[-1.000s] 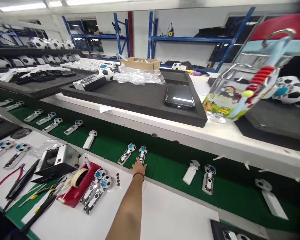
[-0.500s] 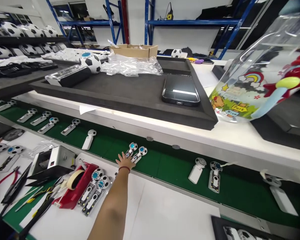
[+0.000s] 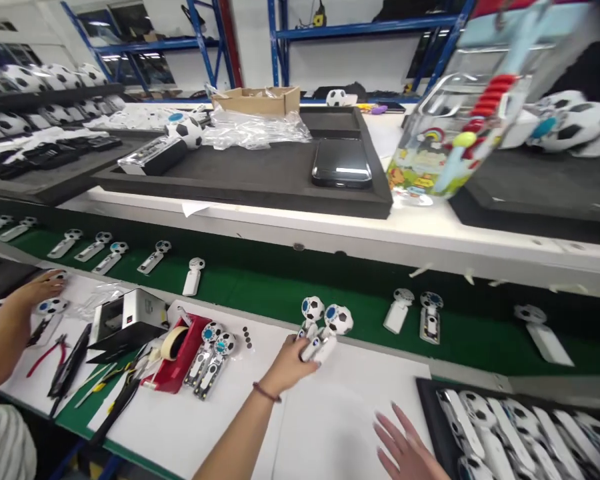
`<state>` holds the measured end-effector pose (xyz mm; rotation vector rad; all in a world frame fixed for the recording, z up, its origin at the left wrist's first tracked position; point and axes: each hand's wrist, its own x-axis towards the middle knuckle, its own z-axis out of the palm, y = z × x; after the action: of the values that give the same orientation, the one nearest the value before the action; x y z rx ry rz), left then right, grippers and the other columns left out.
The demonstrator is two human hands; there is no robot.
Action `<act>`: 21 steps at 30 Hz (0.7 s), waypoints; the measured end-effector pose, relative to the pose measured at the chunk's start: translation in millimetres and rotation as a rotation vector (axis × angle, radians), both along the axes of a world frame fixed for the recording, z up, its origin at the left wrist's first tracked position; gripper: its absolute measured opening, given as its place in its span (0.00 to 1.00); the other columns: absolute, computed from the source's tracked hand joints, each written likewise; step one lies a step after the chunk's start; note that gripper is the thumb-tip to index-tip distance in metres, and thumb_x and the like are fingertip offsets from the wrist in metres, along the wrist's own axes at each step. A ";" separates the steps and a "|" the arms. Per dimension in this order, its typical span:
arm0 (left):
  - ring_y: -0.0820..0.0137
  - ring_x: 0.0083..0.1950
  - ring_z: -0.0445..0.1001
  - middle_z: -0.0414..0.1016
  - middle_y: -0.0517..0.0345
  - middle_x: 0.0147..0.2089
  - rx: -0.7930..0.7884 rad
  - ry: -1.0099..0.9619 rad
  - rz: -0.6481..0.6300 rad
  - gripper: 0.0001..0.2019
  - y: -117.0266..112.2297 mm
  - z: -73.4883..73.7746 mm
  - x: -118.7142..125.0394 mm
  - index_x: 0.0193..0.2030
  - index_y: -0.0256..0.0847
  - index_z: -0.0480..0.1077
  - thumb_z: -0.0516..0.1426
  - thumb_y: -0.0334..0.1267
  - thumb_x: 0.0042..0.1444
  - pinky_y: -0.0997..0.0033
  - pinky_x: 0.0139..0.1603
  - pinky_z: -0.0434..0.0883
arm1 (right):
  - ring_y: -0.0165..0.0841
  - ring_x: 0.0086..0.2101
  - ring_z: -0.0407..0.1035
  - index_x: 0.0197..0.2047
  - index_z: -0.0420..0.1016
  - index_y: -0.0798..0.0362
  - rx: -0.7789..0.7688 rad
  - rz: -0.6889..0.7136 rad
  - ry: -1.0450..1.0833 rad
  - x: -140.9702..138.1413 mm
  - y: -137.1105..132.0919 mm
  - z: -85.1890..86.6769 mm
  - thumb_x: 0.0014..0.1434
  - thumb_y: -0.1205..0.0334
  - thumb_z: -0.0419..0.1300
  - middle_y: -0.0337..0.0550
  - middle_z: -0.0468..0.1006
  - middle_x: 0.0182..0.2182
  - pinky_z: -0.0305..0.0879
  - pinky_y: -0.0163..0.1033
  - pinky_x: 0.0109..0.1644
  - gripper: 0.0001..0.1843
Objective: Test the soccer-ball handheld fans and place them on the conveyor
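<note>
White, smooth-looking paper (image 3: 320, 433) sits under the right hand (image 3: 405, 443), fingers splayed; ahead and to its left, the left hand (image 3: 289, 365) is pinching two football-headed gadgets (image 3: 327, 342) by their slim bodies. Past both hands there's a flat green belt (image 3: 250, 287), then a kinda matte black tray (image 3: 240, 167) with a slick phone (image 3: 341, 162).

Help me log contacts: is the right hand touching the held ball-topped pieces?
Apart: the head view shows white surface between the right hand and the ball-topped pieces.

Left grip (image 3: 294, 362) curled, right grip (image 3: 404, 448) splayed
</note>
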<state>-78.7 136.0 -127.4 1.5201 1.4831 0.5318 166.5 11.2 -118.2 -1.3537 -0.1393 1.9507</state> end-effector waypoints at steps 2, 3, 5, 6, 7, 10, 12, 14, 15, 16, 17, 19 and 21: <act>0.55 0.53 0.63 0.62 0.50 0.52 0.039 -0.110 0.006 0.15 -44.1 24.1 21.8 0.39 0.46 0.72 0.62 0.37 0.40 0.61 0.55 0.61 | 0.42 0.59 0.51 0.57 0.55 0.37 0.205 -0.121 0.088 -24.0 8.8 24.9 0.46 0.48 0.63 0.42 0.61 0.58 0.55 0.53 0.59 0.37; 0.52 0.55 0.60 0.59 0.50 0.55 0.058 -0.192 0.039 0.16 -64.6 36.0 30.3 0.38 0.47 0.73 0.63 0.37 0.38 0.59 0.58 0.58 | 0.42 0.59 0.51 0.58 0.55 0.39 0.278 -0.164 0.093 -36.2 11.0 39.8 0.44 0.50 0.65 0.42 0.62 0.58 0.55 0.52 0.58 0.39; 0.49 0.59 0.54 0.55 0.50 0.58 0.091 -0.299 0.120 0.17 -99.8 57.3 41.7 0.39 0.48 0.73 0.64 0.38 0.37 0.57 0.62 0.51 | 0.43 0.56 0.57 0.56 0.59 0.46 0.343 -0.174 0.115 -56.0 10.0 68.3 0.44 0.51 0.66 0.46 0.65 0.56 0.55 0.49 0.57 0.37; 0.48 0.61 0.51 0.53 0.50 0.60 0.098 -0.322 0.145 0.20 -113.7 66.4 44.4 0.40 0.48 0.73 0.65 0.38 0.36 0.57 0.64 0.47 | 0.42 0.54 0.60 0.55 0.61 0.48 0.336 -0.185 0.098 -62.2 6.8 79.9 0.45 0.52 0.65 0.47 0.68 0.54 0.56 0.47 0.57 0.34; 0.48 0.62 0.49 0.51 0.51 0.61 0.095 -0.329 0.148 0.22 -124.9 74.2 45.4 0.43 0.49 0.73 0.65 0.38 0.36 0.58 0.64 0.44 | 0.41 0.52 0.62 0.54 0.62 0.49 0.323 -0.195 0.079 -65.7 2.0 89.0 0.46 0.53 0.65 0.47 0.70 0.52 0.57 0.46 0.56 0.32; 0.51 0.64 0.47 0.52 0.51 0.62 0.085 -0.444 0.164 0.28 -143.7 90.3 41.9 0.51 0.48 0.68 0.65 0.35 0.38 0.60 0.64 0.45 | 0.38 0.47 0.67 0.51 0.65 0.49 0.309 -0.219 0.024 -62.5 -17.4 102.5 0.48 0.56 0.64 0.45 0.74 0.47 0.60 0.43 0.53 0.27; 0.54 0.62 0.52 0.57 0.51 0.60 0.050 -0.588 0.219 0.30 -146.7 95.2 39.0 0.55 0.45 0.63 0.63 0.35 0.42 0.62 0.63 0.49 | 0.39 0.45 0.68 0.48 0.68 0.50 0.330 -0.185 0.010 -55.5 -29.4 104.2 0.45 0.56 0.66 0.44 0.76 0.44 0.62 0.42 0.50 0.26; 0.57 0.58 0.60 0.63 0.49 0.56 -0.065 -0.721 0.217 0.29 -146.7 95.7 38.6 0.54 0.42 0.62 0.62 0.38 0.44 0.65 0.59 0.56 | 0.40 0.44 0.69 0.44 0.70 0.51 0.353 -0.115 -0.009 -49.3 -37.6 104.7 0.42 0.56 0.68 0.45 0.77 0.42 0.63 0.42 0.48 0.25; 0.58 0.53 0.65 0.67 0.50 0.52 -0.158 -0.793 0.192 0.28 -146.7 94.7 39.3 0.52 0.42 0.62 0.63 0.40 0.43 0.66 0.55 0.61 | 0.40 0.44 0.69 0.42 0.71 0.52 0.359 -0.081 -0.015 -47.0 -40.3 105.2 0.41 0.56 0.69 0.45 0.77 0.41 0.63 0.42 0.47 0.24; 0.60 0.47 0.69 0.70 0.51 0.46 -0.255 -0.869 0.173 0.27 -147.3 93.0 40.4 0.50 0.41 0.63 0.64 0.43 0.41 0.66 0.49 0.65 | 0.41 0.43 0.70 0.41 0.71 0.52 0.355 -0.052 -0.011 -45.0 -42.3 105.7 0.40 0.56 0.69 0.46 0.78 0.40 0.64 0.42 0.47 0.23; 0.63 0.40 0.71 0.72 0.54 0.40 -0.338 -0.938 0.173 0.27 -148.4 91.1 41.5 0.46 0.42 0.63 0.65 0.45 0.39 0.68 0.43 0.68 | 0.41 0.42 0.70 0.40 0.71 0.53 0.346 -0.040 0.004 -43.1 -43.9 106.2 0.41 0.56 0.68 0.46 0.78 0.39 0.64 0.43 0.46 0.22; 0.69 0.29 0.70 0.70 0.59 0.33 -0.421 -1.047 0.226 0.28 -152.1 87.7 42.9 0.41 0.42 0.63 0.66 0.51 0.34 0.72 0.31 0.67 | 0.41 0.39 0.71 0.40 0.71 0.53 0.328 -0.059 0.056 -39.4 -46.7 106.4 0.43 0.57 0.67 0.46 0.78 0.36 0.65 0.45 0.45 0.20; 0.73 0.24 0.67 0.68 0.59 0.31 -0.422 -1.115 0.270 0.27 -155.5 87.2 42.0 0.37 0.40 0.64 0.61 0.60 0.36 0.74 0.25 0.63 | 0.40 0.37 0.71 0.39 0.71 0.54 0.314 -0.094 0.120 -35.1 -50.4 104.5 0.46 0.55 0.65 0.45 0.77 0.34 0.66 0.46 0.43 0.18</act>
<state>-36.7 -19.5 -40.3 0.4854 0.8071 0.9456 131.4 -39.2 -13.7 -1.0188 -0.3050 1.8355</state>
